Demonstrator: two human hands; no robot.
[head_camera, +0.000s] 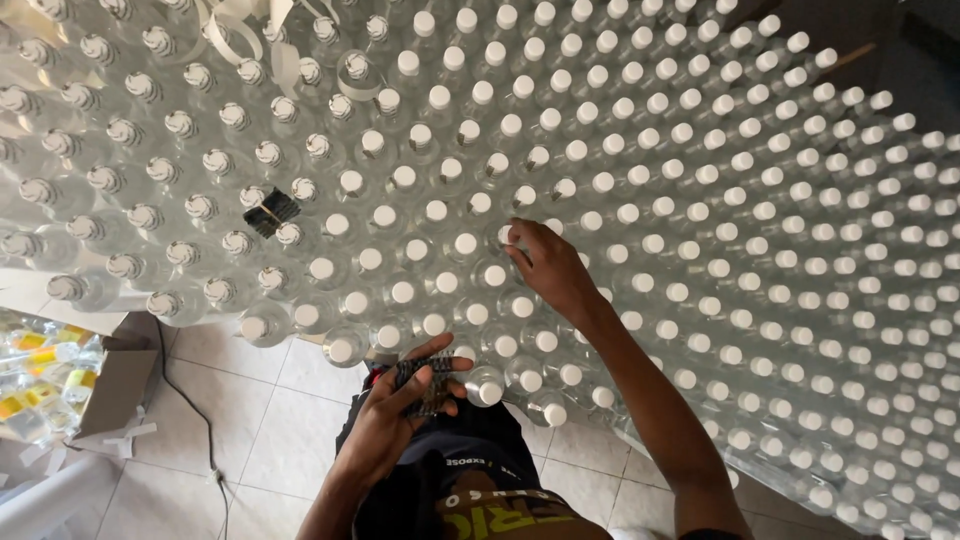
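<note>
A small dark strip-like bundle (425, 385) is lying in the left hand (395, 420), which is curling its fingers and thumb around it, grasping it just below the near edge of a huge field of clear plastic bottles (700, 230) with white caps. What the bundle is made of is too blurred to tell. The right hand (548, 268) is reaching up over the bottles, its fingertips (516, 238) pinching at the white cap of one bottle (500, 237) in the middle rows; the hand is half-closed on that cap, with the forearm stretching back across the nearer rows. The bottles are standing upright, packed close and touching, filling nearly the whole view. A second dark piece (271, 212), much like the bundle, is sitting among the caps to the left, well apart from both hands. Some loose white bands (240, 35) are lying over the far-left bottles. Below, the tiled floor (270, 420) is showing, with a thin black cable (205, 430) running across it and a cardboard box (115, 385) beside yellow-labelled items (40, 375) at the left edge.
</note>
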